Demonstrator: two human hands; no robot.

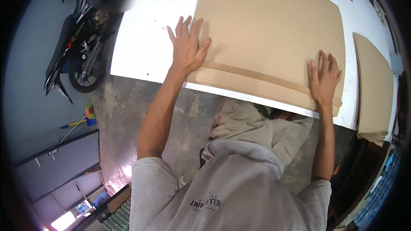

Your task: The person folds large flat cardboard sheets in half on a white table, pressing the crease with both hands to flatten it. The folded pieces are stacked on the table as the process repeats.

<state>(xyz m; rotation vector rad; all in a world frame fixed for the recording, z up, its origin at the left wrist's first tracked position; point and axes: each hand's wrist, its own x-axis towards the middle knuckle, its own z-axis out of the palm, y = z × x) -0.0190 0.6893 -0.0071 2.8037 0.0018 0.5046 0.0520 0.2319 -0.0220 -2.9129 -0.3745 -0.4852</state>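
Both hands lay flat, fingers spread: left hand [187,46] pressed the brown board's [274,30] left edge, right hand [324,78] its near corner, atop the white table [145,47].

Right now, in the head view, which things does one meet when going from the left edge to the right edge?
Parked black motorcycle → left hand flat on the board's left edge → large brown flat fibreboard sheet on the white table → right hand → stack of smaller brown boards.
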